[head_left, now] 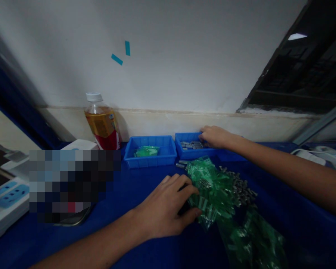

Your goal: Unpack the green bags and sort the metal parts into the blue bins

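Note:
My left hand (170,203) is beside a heap of small green plastic bags (207,186), thumb and fingers apart and curved, fingertips at the heap's left edge. Several of those bags show small metal pieces inside. My right hand (215,136) reaches into the right blue bin (180,148). Its fingers are curled together, and the tips are partly hidden among flat grey metal pieces (192,145). What they hold, if anything, cannot be made out. Left of that bin, another blue bin (151,161) contains a few green bags (147,151).
Loose grey metal parts (243,188) lie right of the heap, with more green bags (252,239) nearer me. A drink bottle (102,123) stands by the wall. At left are a power strip (11,198) and a partly blurred phone-like object (75,220) on the blue tabletop (120,194).

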Demonstrator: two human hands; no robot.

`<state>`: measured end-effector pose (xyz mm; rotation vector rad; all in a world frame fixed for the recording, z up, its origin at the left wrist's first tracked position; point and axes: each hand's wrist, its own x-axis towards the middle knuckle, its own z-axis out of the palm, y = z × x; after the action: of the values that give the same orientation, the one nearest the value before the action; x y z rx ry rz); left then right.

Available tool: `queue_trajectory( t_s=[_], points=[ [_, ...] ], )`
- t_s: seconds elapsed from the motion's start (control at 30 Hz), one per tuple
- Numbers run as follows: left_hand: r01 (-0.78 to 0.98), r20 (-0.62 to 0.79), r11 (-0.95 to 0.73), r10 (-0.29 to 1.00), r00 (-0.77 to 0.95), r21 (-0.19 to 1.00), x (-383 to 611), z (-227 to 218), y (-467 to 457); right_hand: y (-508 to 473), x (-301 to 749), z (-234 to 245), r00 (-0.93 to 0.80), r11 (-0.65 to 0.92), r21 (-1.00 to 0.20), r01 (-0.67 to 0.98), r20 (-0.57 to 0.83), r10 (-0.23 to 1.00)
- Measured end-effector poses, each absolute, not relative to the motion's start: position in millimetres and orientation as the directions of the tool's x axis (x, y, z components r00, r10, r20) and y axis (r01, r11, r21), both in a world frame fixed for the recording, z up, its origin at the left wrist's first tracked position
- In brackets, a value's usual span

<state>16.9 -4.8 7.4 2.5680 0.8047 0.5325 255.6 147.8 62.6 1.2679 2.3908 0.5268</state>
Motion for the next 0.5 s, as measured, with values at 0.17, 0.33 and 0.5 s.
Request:
queue_trajectory(
  t_s=[0.17, 0.33, 0.5],
  points=[
    [0.471, 0.22, -0.751, 0.612, 0.76, 0.463, 17.0, 6.3, -5.1, 153.0, 259.7, 61.4, -0.512, 0.528, 0.459, 0.715, -0.17, 0.842],
    [0.473, 0.221, -0.754, 0.61, 0.761, 0.455, 16.7, 6.3, -5.4, 153.6, 262.0, 58.3, -0.504, 0.507, 0.435, 0.744, -0.133, 0.853],
    [0.473, 0.214, -0.753, 0.61, 0.763, 0.458, 17.0, 7.8, -5.3, 149.5, 260.8, 62.0, -0.528, 0.515, 0.37, 0.773, -0.075, 0.846]
  ],
)
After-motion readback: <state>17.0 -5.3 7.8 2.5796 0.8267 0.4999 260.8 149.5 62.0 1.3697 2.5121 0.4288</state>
